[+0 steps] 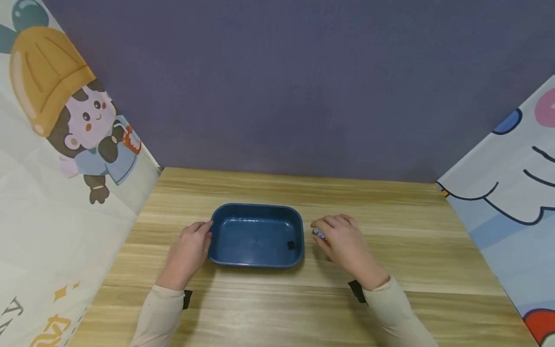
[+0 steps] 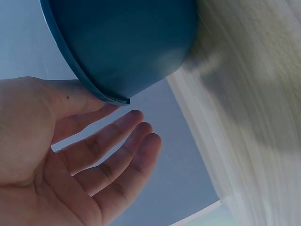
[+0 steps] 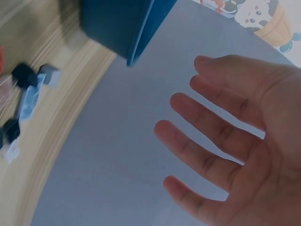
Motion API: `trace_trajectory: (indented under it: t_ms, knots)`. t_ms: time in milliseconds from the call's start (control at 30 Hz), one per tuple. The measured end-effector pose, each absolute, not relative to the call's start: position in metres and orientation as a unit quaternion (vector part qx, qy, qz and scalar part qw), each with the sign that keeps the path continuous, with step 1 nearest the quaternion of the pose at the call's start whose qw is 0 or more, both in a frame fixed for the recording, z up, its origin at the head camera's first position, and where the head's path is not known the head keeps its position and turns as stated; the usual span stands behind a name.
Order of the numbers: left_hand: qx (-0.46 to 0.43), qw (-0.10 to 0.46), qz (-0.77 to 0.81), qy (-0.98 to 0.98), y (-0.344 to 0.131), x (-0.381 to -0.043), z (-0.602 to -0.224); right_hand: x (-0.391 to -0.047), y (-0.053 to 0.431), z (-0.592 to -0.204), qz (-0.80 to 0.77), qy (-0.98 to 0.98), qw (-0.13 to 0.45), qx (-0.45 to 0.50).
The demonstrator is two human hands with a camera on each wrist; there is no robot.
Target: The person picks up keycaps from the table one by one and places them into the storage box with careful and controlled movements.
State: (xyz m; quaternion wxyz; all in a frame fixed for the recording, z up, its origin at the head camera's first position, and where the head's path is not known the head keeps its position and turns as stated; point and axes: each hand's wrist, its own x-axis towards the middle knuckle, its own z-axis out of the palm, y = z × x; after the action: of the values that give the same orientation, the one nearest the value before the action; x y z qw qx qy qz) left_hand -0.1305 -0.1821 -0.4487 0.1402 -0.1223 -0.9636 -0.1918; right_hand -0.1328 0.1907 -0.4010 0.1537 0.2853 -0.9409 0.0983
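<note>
A dark blue plastic bin [image 1: 256,262] with rounded corners sits on the wooden table. Its left rim is between the thumb and forefinger of my left hand [image 1: 186,250], while the other fingers hang loosely bent below the rim in the left wrist view. Inside the bin, near the right wall, lies a small black piece [image 1: 291,245]. Right of the bin hovers my right hand [image 1: 344,243], its fingers spread and nothing in the palm. Under its thumb and forefinger, a small blue-and-white item [image 1: 318,233] shows; the right wrist view has several small pieces [image 3: 31,96] there, too blurred to name.
The wooden table [image 1: 269,313] meets a plain purple-grey backdrop [image 1: 282,96] at its far edge. Cartoon-printed cloths [image 1: 39,202] flank it on both sides. Dark straps [image 1: 357,291] show at my wrists.
</note>
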Motion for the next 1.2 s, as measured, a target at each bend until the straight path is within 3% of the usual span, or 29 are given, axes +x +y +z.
trace_trajectory:
  t_ms: [600, 1200]
  knots:
    - [-0.126, 0.158, -0.188, -0.961, -0.182, -0.129, -0.449, -0.112, 0.244, -0.437, 0.082, -0.966, 0.115, 0.215]
    - [-0.122, 0.147, -0.193, -0.962, -0.183, -0.130, -0.451, -0.120, 0.252, -0.470, 0.076, -0.987, 0.041, 0.135]
